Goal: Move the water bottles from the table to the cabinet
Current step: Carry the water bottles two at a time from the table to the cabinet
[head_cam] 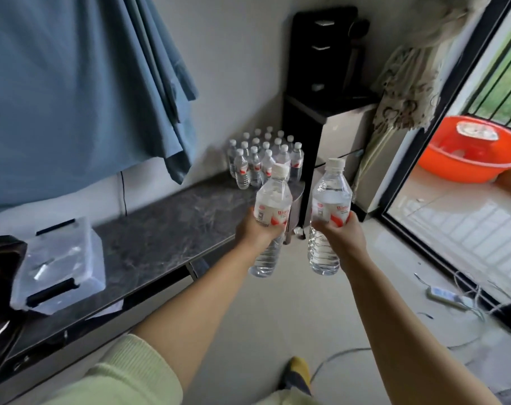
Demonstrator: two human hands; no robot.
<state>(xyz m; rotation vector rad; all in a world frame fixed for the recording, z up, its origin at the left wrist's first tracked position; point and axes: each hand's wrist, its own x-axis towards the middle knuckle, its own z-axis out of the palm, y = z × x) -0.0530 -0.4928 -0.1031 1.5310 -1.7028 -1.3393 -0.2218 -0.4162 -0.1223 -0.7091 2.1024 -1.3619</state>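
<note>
My left hand (255, 230) grips a clear water bottle (273, 200) with a white cap and a red-and-white label, held upright over the floor just off the right end of the dark marble cabinet top (160, 238). My right hand (343, 238) holds a second, like bottle (330, 197) beside it, also upright. Several more water bottles (263, 159) stand packed together at the far end of the cabinet top, against the wall, just beyond the two held ones.
A clear plastic box (61, 264) with black clips sits at the near left of the cabinet top. A black-topped unit (336, 133) stands in the corner. An orange basin (476, 153) lies past the sliding door. A power strip (447, 298) and cables trail on the floor.
</note>
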